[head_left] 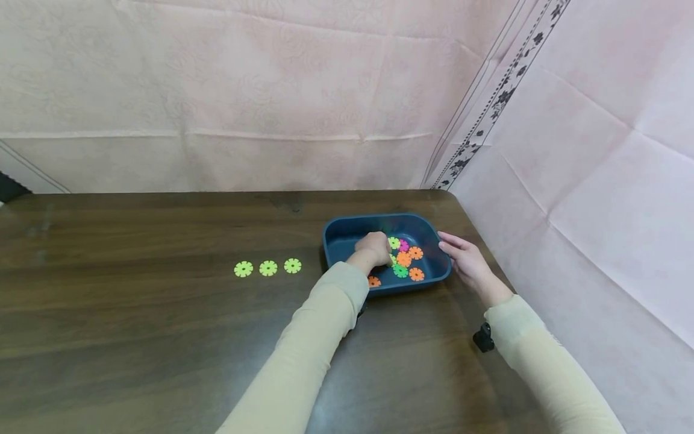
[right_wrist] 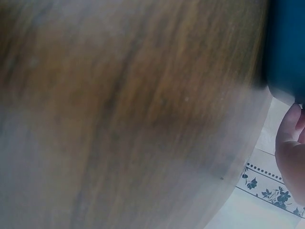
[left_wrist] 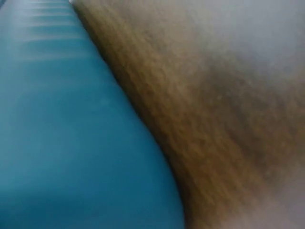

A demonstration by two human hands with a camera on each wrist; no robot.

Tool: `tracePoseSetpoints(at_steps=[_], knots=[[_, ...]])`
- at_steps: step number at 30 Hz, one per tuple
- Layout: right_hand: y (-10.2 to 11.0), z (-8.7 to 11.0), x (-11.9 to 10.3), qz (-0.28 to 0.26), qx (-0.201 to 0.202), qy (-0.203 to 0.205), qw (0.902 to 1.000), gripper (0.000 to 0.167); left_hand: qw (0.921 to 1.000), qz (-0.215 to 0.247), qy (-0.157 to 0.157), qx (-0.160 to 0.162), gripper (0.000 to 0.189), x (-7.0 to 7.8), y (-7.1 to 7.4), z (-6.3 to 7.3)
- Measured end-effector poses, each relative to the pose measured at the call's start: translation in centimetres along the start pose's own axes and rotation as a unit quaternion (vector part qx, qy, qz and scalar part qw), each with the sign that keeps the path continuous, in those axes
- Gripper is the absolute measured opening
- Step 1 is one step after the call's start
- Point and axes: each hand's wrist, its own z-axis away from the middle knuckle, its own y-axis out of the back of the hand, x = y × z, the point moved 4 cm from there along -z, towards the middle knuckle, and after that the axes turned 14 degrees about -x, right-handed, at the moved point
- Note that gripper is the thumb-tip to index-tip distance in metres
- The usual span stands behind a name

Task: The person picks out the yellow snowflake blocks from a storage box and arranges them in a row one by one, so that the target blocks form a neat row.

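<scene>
A dark blue tray (head_left: 347, 226) with rounded corners stands on the right part of the table, holding several flower-shaped plastic discs. Orange discs (head_left: 416, 274), a green disc (head_left: 400, 271), a magenta disc (head_left: 403, 245) and a yellow-green disc (head_left: 394, 243) lie inside. My left hand (head_left: 373, 248) reaches down into the tray with curled fingers; its fingertips are hidden, and I cannot tell whether they pinch a disc. At the tray's right end, my right hand (head_left: 470, 263) holds the rim between thumb and fingers. In the right wrist view its thumb (right_wrist: 288, 126) meets the tray's edge.
Three yellow-green discs (head_left: 268, 268) lie in a row on the brown wooden table (head_left: 135, 313), left of the tray. Pale patterned cloth (head_left: 271, 90) hangs behind the table and along its right side. The tray's outer wall (left_wrist: 81, 129) fills the left wrist view's left side.
</scene>
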Motion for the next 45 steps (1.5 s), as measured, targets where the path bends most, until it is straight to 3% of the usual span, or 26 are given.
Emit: tracePoseSetpoints(at_steps=[4, 8, 12, 15, 19, 24, 27, 35, 45], knots=[[-0.1, 0.0, 0.0, 0.007, -0.003, 0.002, 1.0000, 0.057, 1.0000, 0.008, -0.003, -0.001, 0.014, 0.0, 0.2, 0.2], [0.0, 0.0, -0.1, 0.002, -0.005, 0.001, 1.0000, 0.058, 0.9991, 0.037, -0.012, 0.018, 0.016, -0.2, 0.5, 0.3], [0.0, 0.0, -0.1, 0.008, -0.003, -0.002, 1.0000, 0.058, 0.9932, 0.109, -0.023, 0.036, 0.019, -0.7, 0.8, 0.2], [0.1, 0.0, 0.0, 0.014, 0.001, -0.005, 0.9999, 0.058, 0.9755, 0.217, -0.017, 0.030, 0.020, -1.3, 1.0, -0.4], [0.0, 0.1, 0.0, 0.019, 0.000, -0.007, 0.9998, 0.058, 0.9390, 0.344, -0.003, 0.018, 0.016, -2.0, 1.6, -1.0], [0.1, 0.1, -0.1, 0.011, -0.002, 0.001, 0.9999, 0.059, 0.9128, 0.408, -0.019, 0.005, 0.015, -2.0, 2.4, -0.1], [0.0, 0.1, -0.1, 0.005, -0.006, 0.008, 0.9999, 0.059, 0.9039, 0.426, -0.033, -0.003, 0.020, -2.0, 3.0, 0.9], [-0.3, 0.0, -0.3, 0.011, -0.005, 0.009, 0.9999, 0.058, 0.8910, 0.449, -0.067, -0.016, 0.028, -3.0, 5.5, 2.9], [-0.3, 0.3, -0.2, 0.016, -0.006, 0.006, 0.9998, 0.059, 0.8909, 0.448, -0.070, -0.019, 0.032, -5.6, 8.7, 5.6]])
